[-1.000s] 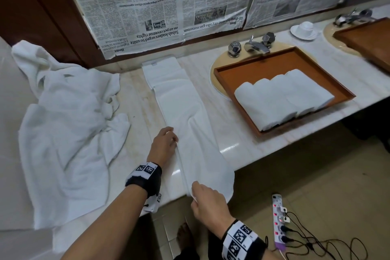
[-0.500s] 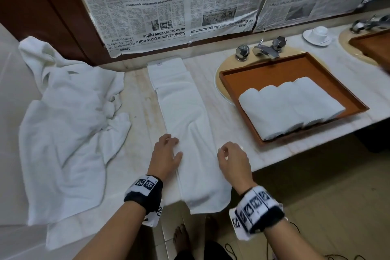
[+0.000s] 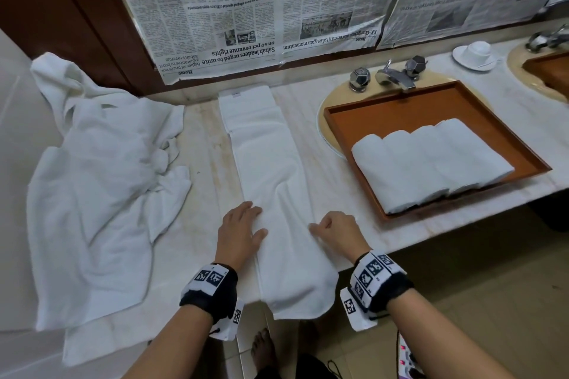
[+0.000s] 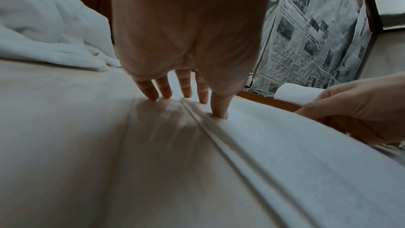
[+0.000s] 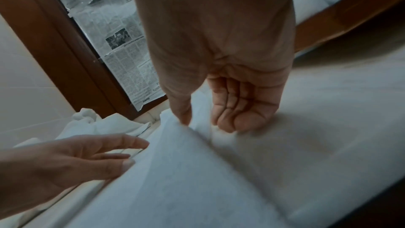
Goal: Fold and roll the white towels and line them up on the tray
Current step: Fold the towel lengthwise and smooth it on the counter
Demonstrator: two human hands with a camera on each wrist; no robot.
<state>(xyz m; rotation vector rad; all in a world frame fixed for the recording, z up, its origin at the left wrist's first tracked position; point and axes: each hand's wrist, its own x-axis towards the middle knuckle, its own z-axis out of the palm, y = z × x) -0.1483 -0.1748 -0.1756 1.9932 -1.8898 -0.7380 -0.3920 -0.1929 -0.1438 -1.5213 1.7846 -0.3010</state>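
Note:
A long white towel [image 3: 271, 181], folded into a narrow strip, lies on the marble counter with its near end hanging over the front edge. My left hand [image 3: 243, 231] lies flat with straight fingers [image 4: 184, 91] on the strip's left edge, partly on the counter. On the strip's right edge, my right hand [image 3: 329, 229] has curled fingers and pinches the cloth [image 5: 175, 162] between thumb and fingers [image 5: 236, 119]. Several rolled white towels [image 3: 431, 163] lie side by side in the brown tray [image 3: 400, 98] to the right.
A heap of loose white towels [image 3: 101, 181] covers the counter's left part. Behind the tray stands a chrome faucet [image 3: 391, 75]; a white cup and saucer [image 3: 475, 51] and a second tray [image 3: 551, 71] sit far right. Newspaper covers the back wall. A bare foot [image 3: 261, 348] shows below.
My right hand has left the towel's hanging near end and come up to its right edge on the counter. The left hand has stayed at the left edge, now flatter.

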